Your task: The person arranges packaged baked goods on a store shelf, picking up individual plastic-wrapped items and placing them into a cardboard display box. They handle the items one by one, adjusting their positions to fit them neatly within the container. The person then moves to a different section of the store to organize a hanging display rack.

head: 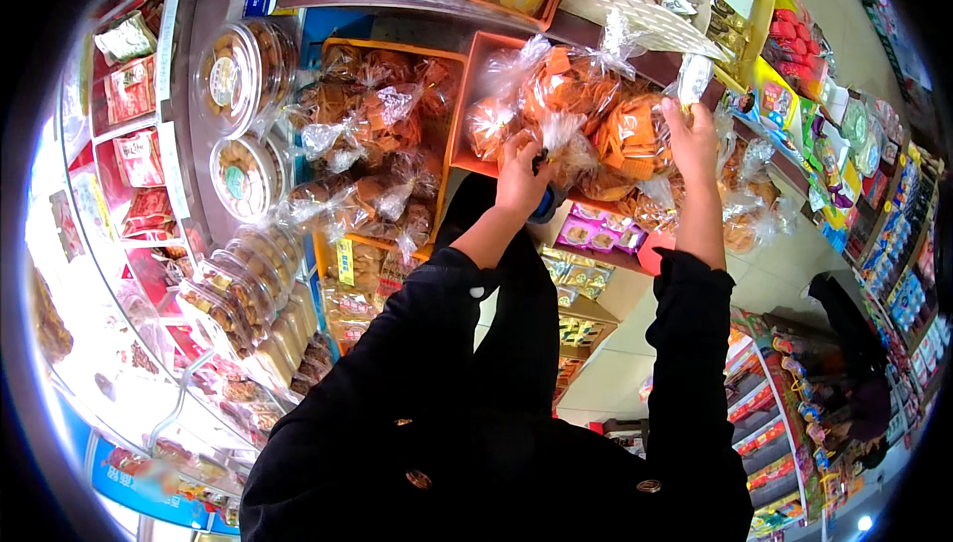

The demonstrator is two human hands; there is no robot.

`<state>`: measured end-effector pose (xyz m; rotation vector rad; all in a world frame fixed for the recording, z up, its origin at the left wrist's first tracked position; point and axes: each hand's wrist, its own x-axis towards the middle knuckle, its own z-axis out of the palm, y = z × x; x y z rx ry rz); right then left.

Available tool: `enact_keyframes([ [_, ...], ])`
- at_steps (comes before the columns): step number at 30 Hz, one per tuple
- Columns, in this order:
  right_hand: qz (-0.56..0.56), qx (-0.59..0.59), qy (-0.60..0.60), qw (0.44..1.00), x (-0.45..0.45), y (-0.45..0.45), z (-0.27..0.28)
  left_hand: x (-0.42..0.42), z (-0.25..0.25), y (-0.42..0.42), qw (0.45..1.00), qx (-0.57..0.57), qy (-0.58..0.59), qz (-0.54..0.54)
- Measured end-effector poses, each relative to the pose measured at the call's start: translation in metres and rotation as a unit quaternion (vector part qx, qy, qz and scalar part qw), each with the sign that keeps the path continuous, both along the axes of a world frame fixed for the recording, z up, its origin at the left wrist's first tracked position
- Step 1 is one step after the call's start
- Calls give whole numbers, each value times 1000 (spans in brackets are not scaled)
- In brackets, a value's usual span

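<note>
Clear plastic bags of orange-brown snack pieces (569, 91) fill an orange bin (460, 106) in front of me. My left hand (521, 170) is over the near part of this bin, its fingers bent at the gathered neck of one bag and a small dark object between them. My right hand (689, 129) pinches the gathered plastic top of a bag (631, 136) at the bin's right side. Further bags (744, 199) lie at the right, past my right forearm. A second, yellow-orange crate (447, 199) of similar bags stands to the left.
Round clear tubs (227, 80) stand on the left beside a lit glass-fronted case. A white woven basket (633, 10) borders the bin's far right. Purple packs (595, 235) lie below the bin. Packaged goods line the right, where a person in dark clothes (856, 348) is partly visible.
</note>
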<state>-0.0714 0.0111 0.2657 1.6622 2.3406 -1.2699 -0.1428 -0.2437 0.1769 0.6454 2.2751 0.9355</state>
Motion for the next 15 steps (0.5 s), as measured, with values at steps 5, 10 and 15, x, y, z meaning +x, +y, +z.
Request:
enact_keyframes([
  [5,-10,56,47,997,45,-23,11,14,44,-33,990,25,-50,-130],
  [10,-140,7,113,984,76,-64,41,30,68,-77,969,66,-47,-233],
  [15,-134,10,235,963,105,-95,84,12,112,-111,974,60,-120,-184],
])
